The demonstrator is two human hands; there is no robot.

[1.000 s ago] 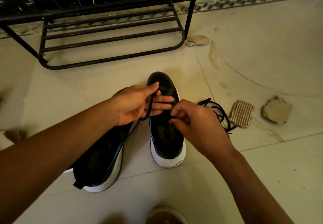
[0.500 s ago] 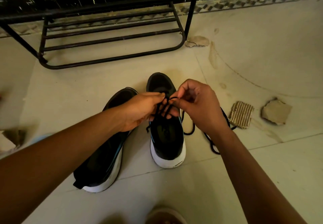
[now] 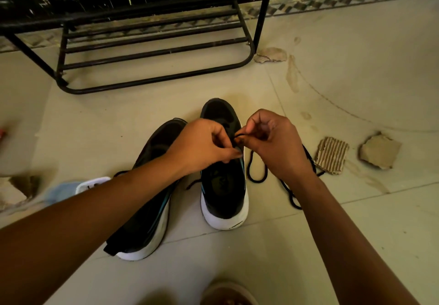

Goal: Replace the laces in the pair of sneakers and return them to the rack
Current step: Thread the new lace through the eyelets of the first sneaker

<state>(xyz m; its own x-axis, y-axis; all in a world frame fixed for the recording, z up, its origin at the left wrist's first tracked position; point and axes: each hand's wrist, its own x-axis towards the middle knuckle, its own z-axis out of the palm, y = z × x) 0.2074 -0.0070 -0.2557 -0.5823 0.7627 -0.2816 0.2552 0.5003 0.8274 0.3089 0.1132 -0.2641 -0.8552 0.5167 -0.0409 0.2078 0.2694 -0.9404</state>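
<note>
Two black sneakers with white soles stand on the tiled floor, toes pointing away from me. Over the lace area of the right sneaker [image 3: 224,193], my left hand [image 3: 202,146] has its fingers curled at the eyelets and pinches the black lace [image 3: 256,176]. My right hand [image 3: 273,145] pinches the lace end just above the shoe. The rest of the lace trails in loops on the floor to the shoe's right. The left sneaker [image 3: 147,221] lies partly under my left forearm. The black metal shoe rack [image 3: 154,43] stands beyond the shoes.
Torn cardboard pieces lie on the floor at the right [image 3: 331,155] [image 3: 380,151] and near the rack's leg [image 3: 270,55]. A white and pale blue object [image 3: 78,185] sits left of my forearm. A foot [image 3: 228,292] shows at the bottom edge.
My right hand rose from the shoe's side to its top and pulled the lace up. My left hand closed its fingers onto the lace at the eyelets.
</note>
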